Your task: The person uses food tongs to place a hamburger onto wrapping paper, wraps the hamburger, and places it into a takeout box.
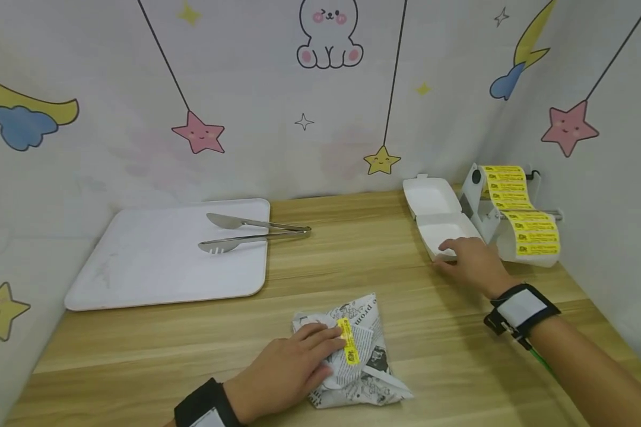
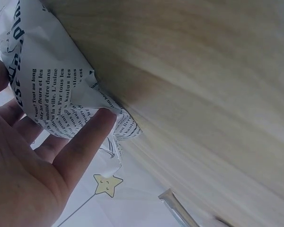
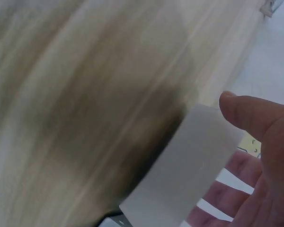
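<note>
My left hand (image 1: pixel 283 373) rests on a package wrapped in newsprint paper (image 1: pixel 390 391), its fingers laid over the top near a yellow sticker (image 1: pixel 351 350). In the left wrist view, fingers of the left hand (image 2: pixel 28 165) lie against the printed paper (image 2: pixel 52 90). At the right, my right hand (image 1: pixel 478 267) is at the near wall of a white clamshell box (image 1: pixel 432 198), which lies with its lid folded back. The right wrist view shows the thumb of the right hand (image 3: pixel 270 156) at the outer wall of the box (image 3: pixel 184 165) and the fingers beyond its rim, pinching it.
A label dispenser (image 1: pixel 475 178) with a roll of yellow stickers (image 1: pixel 534 231) stands just right of the box. On the left lies a white tray (image 1: pixel 155 255), with metal tongs (image 1: pixel 283 234) across its right edge. A patterned wall covering (image 1: pixel 278 89) surrounds the wooden table (image 1: pixel 139 356).
</note>
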The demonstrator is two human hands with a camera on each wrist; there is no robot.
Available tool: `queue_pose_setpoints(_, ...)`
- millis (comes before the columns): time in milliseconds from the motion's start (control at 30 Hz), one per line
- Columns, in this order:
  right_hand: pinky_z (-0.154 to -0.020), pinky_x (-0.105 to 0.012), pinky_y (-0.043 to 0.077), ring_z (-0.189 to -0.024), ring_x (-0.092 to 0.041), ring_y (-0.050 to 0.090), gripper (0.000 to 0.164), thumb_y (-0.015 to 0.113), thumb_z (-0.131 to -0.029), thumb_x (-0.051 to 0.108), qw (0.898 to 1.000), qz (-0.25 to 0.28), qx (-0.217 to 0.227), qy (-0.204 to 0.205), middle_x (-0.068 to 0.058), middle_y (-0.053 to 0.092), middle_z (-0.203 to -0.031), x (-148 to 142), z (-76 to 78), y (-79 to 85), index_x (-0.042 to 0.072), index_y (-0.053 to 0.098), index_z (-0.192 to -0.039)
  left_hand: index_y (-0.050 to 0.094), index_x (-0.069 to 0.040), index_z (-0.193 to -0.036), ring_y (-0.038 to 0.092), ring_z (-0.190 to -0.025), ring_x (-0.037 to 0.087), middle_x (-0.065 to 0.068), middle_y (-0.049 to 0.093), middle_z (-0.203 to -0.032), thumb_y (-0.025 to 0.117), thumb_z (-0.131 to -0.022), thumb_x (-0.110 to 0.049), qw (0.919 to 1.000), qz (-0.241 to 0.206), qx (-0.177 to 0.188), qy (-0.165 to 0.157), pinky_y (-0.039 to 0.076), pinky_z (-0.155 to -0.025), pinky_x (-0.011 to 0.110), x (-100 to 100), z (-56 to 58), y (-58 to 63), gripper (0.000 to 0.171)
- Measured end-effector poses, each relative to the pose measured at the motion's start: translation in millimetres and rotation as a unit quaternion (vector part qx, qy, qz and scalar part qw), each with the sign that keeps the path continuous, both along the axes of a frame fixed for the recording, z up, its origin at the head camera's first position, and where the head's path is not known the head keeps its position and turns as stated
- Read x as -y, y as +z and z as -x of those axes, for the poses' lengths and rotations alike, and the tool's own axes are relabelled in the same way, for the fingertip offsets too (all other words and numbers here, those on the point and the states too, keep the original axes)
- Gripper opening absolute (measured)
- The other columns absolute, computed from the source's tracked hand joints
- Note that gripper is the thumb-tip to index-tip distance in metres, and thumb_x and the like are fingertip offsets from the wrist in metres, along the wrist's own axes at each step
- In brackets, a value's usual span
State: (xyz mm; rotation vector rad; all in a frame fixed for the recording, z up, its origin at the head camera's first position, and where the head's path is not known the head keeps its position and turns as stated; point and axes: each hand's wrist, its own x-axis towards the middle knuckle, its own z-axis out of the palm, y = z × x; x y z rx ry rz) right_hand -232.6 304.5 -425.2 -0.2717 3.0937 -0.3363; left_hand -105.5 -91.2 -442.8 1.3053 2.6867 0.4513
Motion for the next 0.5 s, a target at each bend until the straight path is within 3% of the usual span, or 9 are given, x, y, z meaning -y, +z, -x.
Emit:
queue_pose_setpoints(100,-0.085,-0.072,0.04,-0.103,-0.041,0.066,0.029,0.073,-0.094,0.032,1.0,-0.005,-0.016,0.002,-0.017,0.074,-0.106,0.8,-2.0,-7.8,0.007,0.075,-0.109,0.051,-0.021,-0.149,0.046,-0.139,0.02,-0.003,0.048,-0.154,0.051,-0.107,-0.036,1.0,0.001,-0.001,0.001,0.057,-0.088,0.039,-0.2,-0.2,0.0,0.045)
queue_pose_setpoints(233,-0.081,-0.063,0.045,-0.092,-0.034,0.071,0.017,0.072,-0.096,0.025,0.999,0.001,-0.05,0.023,-0.009,0.077,-0.094,2.3,-6.0,-15.0,0.009,0.078,-0.097,0.052,-0.02,-0.149,0.047,-0.139,0.02,-0.002,0.049,-0.154,0.051,-0.107,-0.036,1.0,-0.002,-0.007,0.0,0.058,-0.087,0.038,0.0,-0.2,-0.1,0.044)
queue_pose_setpoints(500,-0.08,-0.055,0.055,-0.097,-0.036,0.071,0.02,0.069,-0.097,0.016,0.998,0.021,-0.057,0.028,-0.016,0.075,-0.103,2.2,-9.9,-22.1,0.002,0.076,-0.109,0.052,-0.02,-0.149,0.047,-0.138,0.02,-0.003,0.049,-0.154,0.052,-0.107,-0.036,0.9999,0.001,-0.01,0.0,0.057,-0.089,0.038,-0.6,-0.8,-0.6,0.045)
